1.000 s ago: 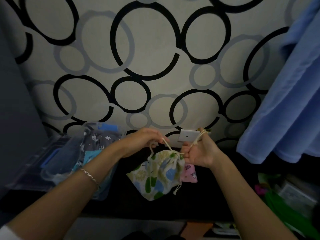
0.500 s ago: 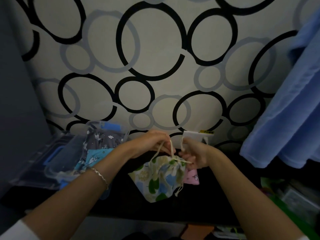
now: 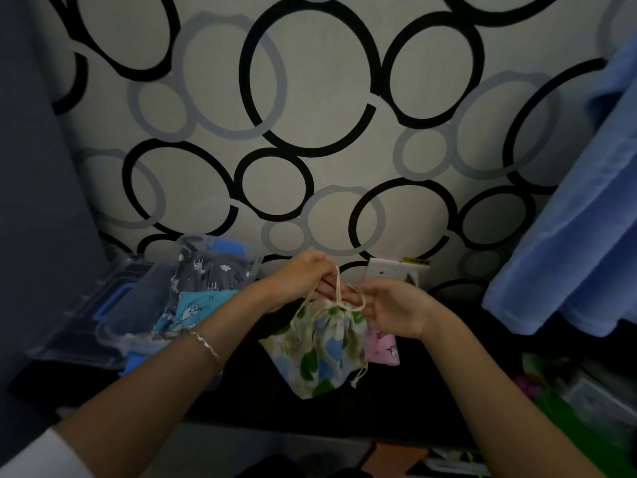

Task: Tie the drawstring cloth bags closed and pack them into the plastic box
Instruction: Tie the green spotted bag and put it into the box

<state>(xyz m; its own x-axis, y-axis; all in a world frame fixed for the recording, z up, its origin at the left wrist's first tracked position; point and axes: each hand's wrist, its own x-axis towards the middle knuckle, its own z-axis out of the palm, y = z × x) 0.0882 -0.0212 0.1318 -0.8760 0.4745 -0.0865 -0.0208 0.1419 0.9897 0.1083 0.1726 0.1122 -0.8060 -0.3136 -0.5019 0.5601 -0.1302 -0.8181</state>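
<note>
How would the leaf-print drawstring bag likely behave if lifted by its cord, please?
Probably floppy: the leaf-print bag bunches in soft folds under the cord. Likely light, since the left hand and right hand hold only its thin cord.

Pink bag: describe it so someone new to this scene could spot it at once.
Below the circle-patterned wall is a dark surface, where a leaf-printed bag is held by its drawstring. The pink bag peeks out at that bag's right edge, under the right hand. It is the only pink bag; the boxed bags at left are grey and turquoise.
</note>
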